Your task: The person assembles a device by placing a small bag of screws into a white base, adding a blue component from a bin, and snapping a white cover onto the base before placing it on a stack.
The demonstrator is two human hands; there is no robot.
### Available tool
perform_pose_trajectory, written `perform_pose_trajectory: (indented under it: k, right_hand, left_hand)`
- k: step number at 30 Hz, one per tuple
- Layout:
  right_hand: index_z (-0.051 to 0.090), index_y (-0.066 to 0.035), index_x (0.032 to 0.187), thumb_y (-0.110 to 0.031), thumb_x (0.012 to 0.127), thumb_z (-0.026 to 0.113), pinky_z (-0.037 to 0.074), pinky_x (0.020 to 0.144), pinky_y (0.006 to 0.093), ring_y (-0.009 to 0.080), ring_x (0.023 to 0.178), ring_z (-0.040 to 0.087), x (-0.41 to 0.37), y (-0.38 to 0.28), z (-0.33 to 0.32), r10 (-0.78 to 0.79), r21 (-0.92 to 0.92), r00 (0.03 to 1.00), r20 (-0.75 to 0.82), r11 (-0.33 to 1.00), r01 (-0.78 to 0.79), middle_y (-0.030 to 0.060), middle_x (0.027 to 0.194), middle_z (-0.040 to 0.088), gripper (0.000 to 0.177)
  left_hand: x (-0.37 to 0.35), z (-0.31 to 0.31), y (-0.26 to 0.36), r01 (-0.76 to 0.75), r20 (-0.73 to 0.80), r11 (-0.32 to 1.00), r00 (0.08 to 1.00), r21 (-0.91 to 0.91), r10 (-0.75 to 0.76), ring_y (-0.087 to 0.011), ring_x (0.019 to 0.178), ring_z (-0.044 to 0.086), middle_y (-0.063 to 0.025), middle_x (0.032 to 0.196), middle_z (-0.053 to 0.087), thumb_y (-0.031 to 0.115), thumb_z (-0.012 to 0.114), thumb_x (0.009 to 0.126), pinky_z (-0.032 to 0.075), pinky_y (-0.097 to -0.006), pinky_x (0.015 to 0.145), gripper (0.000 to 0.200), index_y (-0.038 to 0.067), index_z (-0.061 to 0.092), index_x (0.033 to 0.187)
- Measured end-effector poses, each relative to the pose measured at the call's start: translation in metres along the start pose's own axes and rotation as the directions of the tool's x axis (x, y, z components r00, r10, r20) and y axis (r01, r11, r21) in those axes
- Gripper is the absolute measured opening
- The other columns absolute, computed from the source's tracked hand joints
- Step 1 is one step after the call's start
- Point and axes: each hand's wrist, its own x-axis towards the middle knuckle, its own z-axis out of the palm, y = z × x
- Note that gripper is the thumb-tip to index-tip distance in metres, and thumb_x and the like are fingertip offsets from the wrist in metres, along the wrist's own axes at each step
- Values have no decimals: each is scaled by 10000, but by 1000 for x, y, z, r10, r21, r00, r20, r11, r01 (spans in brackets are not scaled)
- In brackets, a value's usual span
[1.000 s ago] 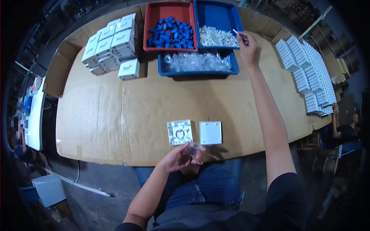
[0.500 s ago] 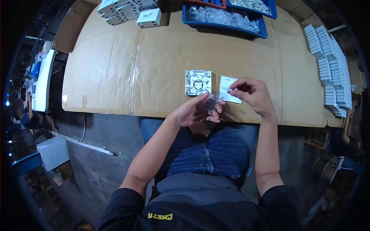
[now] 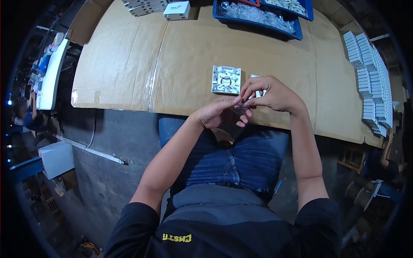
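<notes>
Clear plastic piece (image 3: 239, 110), cup-like, sits in the left hand (image 3: 217, 113) just off the near edge of the table (image 3: 124, 64); I see those fingers curled loosely round it, thumb along the top. Right hand (image 3: 275, 95) comes over from the other side, thumb and fingertips drawn close together at the piece; I cannot tell from my feed whether they pinch anything small. Beyond the left hand, square patterned unit (image 3: 226, 80) lies flat, round opening facing up. Beside it, white panel (image 3: 254, 76), mostly hidden behind the right hand. Farther back I note blue tray (image 3: 258, 32) heaped with clear plastic parts (image 3: 258, 16), a second blue tray with small white parts (image 3: 286, 5) behind it. White carton (image 3: 177, 10) stands near the far side, left of the trays; tall rows of white boxes (image 3: 365, 81) line the right.
</notes>
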Motion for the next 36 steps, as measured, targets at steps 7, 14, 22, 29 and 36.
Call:
perform_pose_trajectory:
  k: [7, 14, 22, 29, 36]
  right_hand:
    - [800, -21, 1037, -58, 868, 772, 524, 885, 320, 192, 969, 671, 2, 0, 7, -48, -104, 999, -4, 993, 47, 79, 1108, 743, 175]
    - [741, 22, 1007, -95, 877, 782, 536, 896, 346, 201, 1016, 677, -5, 5, 15, -37, -39, 999, 0, 999, 37, 92, 1135, 742, 180]
    - [753, 17, 1059, -65, 837, 801, 541, 900, 324, 193, 1022, 676, -8, 7, 22, -63, -80, 990, -123, 995, 53, 85, 1163, 734, 242]
    - [751, 27, 1104, -84, 864, 769, 531, 934, 323, 203, 1028, 675, -5, 10, 29, 25, 26, 993, -116, 999, -23, 103, 1126, 720, 265]
    - [749, 13, 1009, -61, 910, 765, 536, 854, 291, 137, 963, 677, -2, 25, 26, 12, 120, 963, -267, 993, 21, 76, 1145, 742, 125]
  left_hand:
    - [3, -5, -5, -21, 8, 999, 1000, -28, 21, -215, 1003, 713, -117, 1102, 705, 486, 527, 1078, 599, -438, 916, 461, 76, 611, 1270]
    - [2, -6, -5, -9, 21, 1000, 1000, -25, 10, -211, 1017, 705, -106, 1144, 687, 522, 517, 1072, 585, -436, 951, 506, 72, 611, 1283]
    - [1, -1, -4, -9, -46, 999, 999, -51, 7, -266, 1061, 723, -130, 1240, 685, 554, 498, 1068, 609, -469, 940, 593, 49, 578, 1369]
    - [1, 5, -1, -20, -41, 997, 999, -80, 16, -315, 1106, 715, -160, 1319, 654, 543, 477, 1077, 623, -483, 928, 622, 44, 531, 1445]
    - [-2, 9, 0, -63, -68, 991, 996, -121, 55, -304, 1134, 695, -174, 1336, 657, 406, 434, 1114, 587, -488, 964, 521, 23, 533, 1453]
